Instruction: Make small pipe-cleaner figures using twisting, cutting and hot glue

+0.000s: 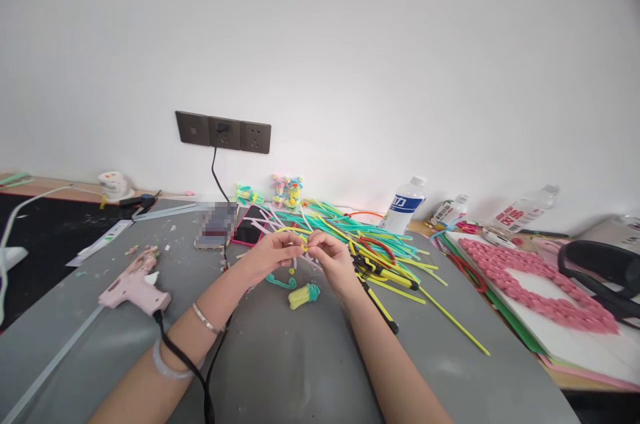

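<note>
My left hand (pixel 274 255) and my right hand (pixel 334 264) meet over the middle of the table. Their fingertips pinch a small yellow piece of pipe cleaner (pixel 304 248) from both sides; its full shape is hidden by the fingers. Just below lies a yellow bundle of pipe cleaner with a teal wrapped end (pixel 301 297), next to a curled teal pipe cleaner (pixel 281 283). Pliers with yellow and black handles (pixel 387 272) rest to the right of my right hand. Behind the hands spreads a pile of teal, yellow and lilac pipe cleaners (pixel 325 218).
A pink glue gun (pixel 134 292) lies left, its black cable running under my left forearm. Two phones (pixel 216 227) lie behind it. Small pipe-cleaner figures (pixel 287 191) stand by the wall. A bottle (pixel 404 205) stands back right, near a pink craft piece (pixel 537 287) and headphones (pixel 603 271).
</note>
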Tool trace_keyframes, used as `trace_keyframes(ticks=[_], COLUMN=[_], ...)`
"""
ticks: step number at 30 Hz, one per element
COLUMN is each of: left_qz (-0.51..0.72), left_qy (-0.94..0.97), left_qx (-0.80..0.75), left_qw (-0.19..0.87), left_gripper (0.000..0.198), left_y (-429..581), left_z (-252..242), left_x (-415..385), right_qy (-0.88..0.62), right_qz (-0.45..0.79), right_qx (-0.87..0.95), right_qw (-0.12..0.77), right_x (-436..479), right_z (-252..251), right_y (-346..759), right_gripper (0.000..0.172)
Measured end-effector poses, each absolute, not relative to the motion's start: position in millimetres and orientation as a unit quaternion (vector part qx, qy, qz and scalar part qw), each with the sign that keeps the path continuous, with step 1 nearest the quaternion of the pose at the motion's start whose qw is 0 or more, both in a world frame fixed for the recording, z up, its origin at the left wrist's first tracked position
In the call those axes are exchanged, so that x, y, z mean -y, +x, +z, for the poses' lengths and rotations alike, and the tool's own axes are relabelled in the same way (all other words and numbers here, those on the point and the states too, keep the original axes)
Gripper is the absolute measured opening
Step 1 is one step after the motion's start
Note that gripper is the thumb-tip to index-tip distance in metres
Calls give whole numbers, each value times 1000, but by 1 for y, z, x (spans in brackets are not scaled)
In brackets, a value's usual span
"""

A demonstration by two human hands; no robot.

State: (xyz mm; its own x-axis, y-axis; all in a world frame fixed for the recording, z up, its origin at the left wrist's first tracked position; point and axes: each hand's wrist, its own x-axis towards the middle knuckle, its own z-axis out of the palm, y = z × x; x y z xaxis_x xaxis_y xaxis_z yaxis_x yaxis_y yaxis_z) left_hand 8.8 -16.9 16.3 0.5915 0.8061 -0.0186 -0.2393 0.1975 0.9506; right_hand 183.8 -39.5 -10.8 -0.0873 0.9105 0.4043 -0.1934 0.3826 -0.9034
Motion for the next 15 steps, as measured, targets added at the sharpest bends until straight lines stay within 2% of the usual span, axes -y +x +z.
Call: trace_keyframes(ticks=[7, 15], left_qz=[376, 331], left_qy=[466, 446], left_qx=[-299, -279], left_qw=[743, 784], left_gripper=[44, 38], left_y=[14, 10], left_z=[9, 11], left_x=[15, 16], right_qy=[-333, -330], right_qz=[405, 369], right_qx=[593, 632], right_qw=[612, 597], right_x=[42, 42], right_z=[-6, -6], right_y=[180, 184], right_gripper=[23, 20])
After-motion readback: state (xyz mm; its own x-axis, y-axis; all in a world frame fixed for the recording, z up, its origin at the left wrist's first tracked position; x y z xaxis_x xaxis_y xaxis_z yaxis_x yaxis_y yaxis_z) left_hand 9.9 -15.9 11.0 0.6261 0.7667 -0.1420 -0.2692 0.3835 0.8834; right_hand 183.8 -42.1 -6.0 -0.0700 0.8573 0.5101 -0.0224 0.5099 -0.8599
